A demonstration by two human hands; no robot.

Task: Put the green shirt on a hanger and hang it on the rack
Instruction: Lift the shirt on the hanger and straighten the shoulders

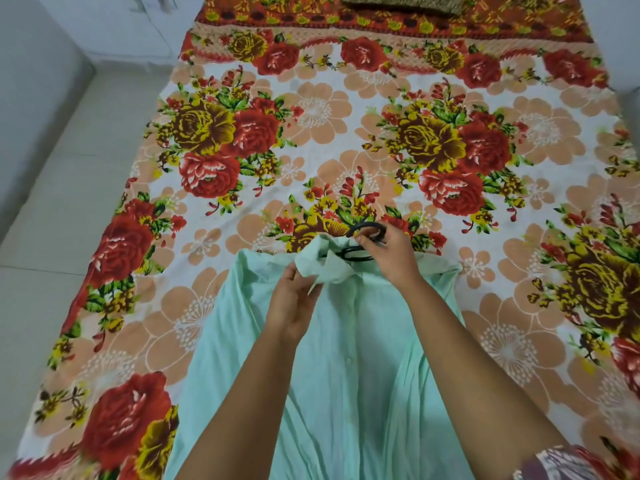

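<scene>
A pale green button-up shirt [346, 358] lies front side up on the flowered bed sheet [311, 109], collar pointing away from me. A black hanger [367, 230] sits inside it; only its hook and neck stick out at the collar. My right hand [391, 258] grips the hanger just below the hook. My left hand [294, 303] pinches the left flap of the collar and holds it lifted. The hanger's arms are hidden under the fabric.
The bed fills most of the view. A brown patterned cushion [401, 3] lies at its far end. White floor tiles [59, 220] and a white wall run along the left side. No rack is in view.
</scene>
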